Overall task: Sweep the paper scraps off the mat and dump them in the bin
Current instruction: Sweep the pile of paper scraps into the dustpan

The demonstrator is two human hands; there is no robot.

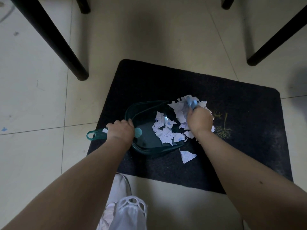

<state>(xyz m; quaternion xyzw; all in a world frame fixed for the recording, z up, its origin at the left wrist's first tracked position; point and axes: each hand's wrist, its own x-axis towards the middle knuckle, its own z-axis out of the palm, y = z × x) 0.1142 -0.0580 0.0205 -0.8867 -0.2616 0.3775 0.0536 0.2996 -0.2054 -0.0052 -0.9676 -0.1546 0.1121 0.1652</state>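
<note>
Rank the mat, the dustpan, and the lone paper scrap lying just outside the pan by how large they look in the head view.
1. The black mat, clearly the largest.
2. The green dustpan, held by the left hand.
3. The lone paper scrap, the smallest.
All lie at floor level, so nearness hardly skews this.

I see pale floor tiles (33,100), three black furniture legs: far left (49,39), far right (279,35), top centre (83,4). A blue fleck (4,129) lies at the left edge.

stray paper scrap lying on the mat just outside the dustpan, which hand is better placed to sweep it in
Right. The right hand grips the small blue brush above the white checked paper scrap; the left hand is busy steadying the teal plastic dustpan.
</note>
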